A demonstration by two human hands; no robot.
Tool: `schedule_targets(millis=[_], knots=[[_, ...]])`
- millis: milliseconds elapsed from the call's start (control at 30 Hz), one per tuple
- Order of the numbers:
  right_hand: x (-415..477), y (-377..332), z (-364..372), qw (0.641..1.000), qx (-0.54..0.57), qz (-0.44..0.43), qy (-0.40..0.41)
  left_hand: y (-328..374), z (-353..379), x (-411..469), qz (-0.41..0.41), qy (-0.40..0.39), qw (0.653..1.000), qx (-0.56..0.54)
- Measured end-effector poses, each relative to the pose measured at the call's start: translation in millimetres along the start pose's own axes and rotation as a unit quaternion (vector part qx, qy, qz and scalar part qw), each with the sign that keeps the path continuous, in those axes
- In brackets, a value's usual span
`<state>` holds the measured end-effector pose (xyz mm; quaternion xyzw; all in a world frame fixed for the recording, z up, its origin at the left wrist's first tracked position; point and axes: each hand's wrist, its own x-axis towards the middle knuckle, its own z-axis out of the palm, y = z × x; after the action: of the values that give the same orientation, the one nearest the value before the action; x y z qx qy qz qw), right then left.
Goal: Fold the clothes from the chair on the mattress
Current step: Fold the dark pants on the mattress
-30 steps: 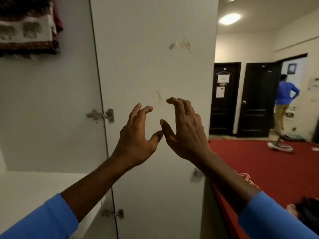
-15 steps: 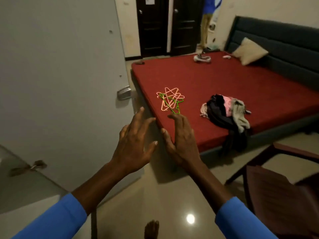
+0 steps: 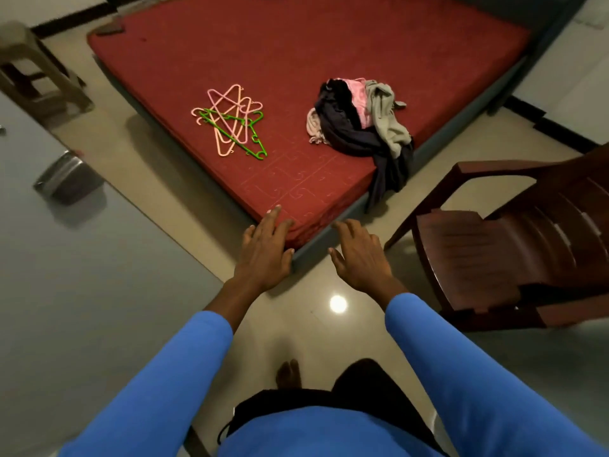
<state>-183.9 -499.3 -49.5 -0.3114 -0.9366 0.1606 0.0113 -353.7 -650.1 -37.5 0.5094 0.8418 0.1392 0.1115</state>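
Change: view has swung down to the crumpled dark-and-pink clothes pile (image 3: 359, 127) on the red mattress (image 3: 296, 54).
Grip: left hand (image 3: 263, 255), right hand (image 3: 361, 260) both released.
Meaning: folding can begin.

Both my arms reach forward and down, side by side and a little apart, backs of the hands up. My left hand (image 3: 265, 250) is flat, with the fingers straight and close together and the thumb lying along the inner side. My right hand (image 3: 359, 255) is relaxed. Its fingers are slightly bent and a bit spread, and the thumb sticks out toward the left hand. Neither hand holds anything, and they do not touch each other. My wrists and lower forearms are bare. Above them the left sleeve (image 3: 184, 374) and right sleeve (image 3: 438, 357) are blue and pushed up. Below, between my arms, one bare foot (image 3: 289, 374) shows.
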Motion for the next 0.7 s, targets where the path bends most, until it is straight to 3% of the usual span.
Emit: schedule_targets(millis=[333,700], knots=[[106,91,-4,0.997,0.047,0.054,-0.024,15,39,169,0.034,-0.076,0.996,0.015],[271,200,-38,0.971,0.221,0.087,-0.04,54,63,347,-0.099,-0.041,0.981,-0.159]])
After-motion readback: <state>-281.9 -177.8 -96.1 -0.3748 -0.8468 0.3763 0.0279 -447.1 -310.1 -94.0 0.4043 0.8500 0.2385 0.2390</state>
